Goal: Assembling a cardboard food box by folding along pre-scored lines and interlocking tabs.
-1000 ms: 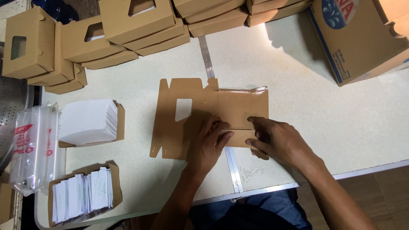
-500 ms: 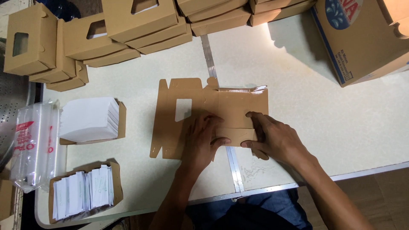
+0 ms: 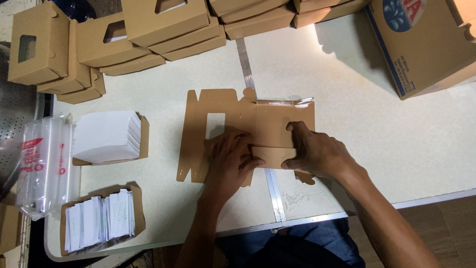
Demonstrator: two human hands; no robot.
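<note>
A flat brown cardboard box blank [image 3: 218, 106] with a rectangular window cut-out lies on the pale table [image 3: 377, 139]. My left hand [image 3: 230, 161] presses its lower middle, fingers spread over the card. My right hand [image 3: 317, 151] rests on the blank's right part, thumb and fingers pinching a folded flap [image 3: 272, 155] along the lower edge. Both hands touch the same blank, nearly meeting at the flap.
Folded brown window boxes [image 3: 129, 34] are stacked along the far edge. A large printed carton [image 3: 426, 44] stands at the far right. At the left lie a tray of white sheets [image 3: 106, 136], a tray of small white cards [image 3: 99, 218] and a clear plastic bag [image 3: 42, 164].
The lower flap has been folded up more. My right hand has shifted slightly left and up along it; my left hand stays pressed on the blank.
</note>
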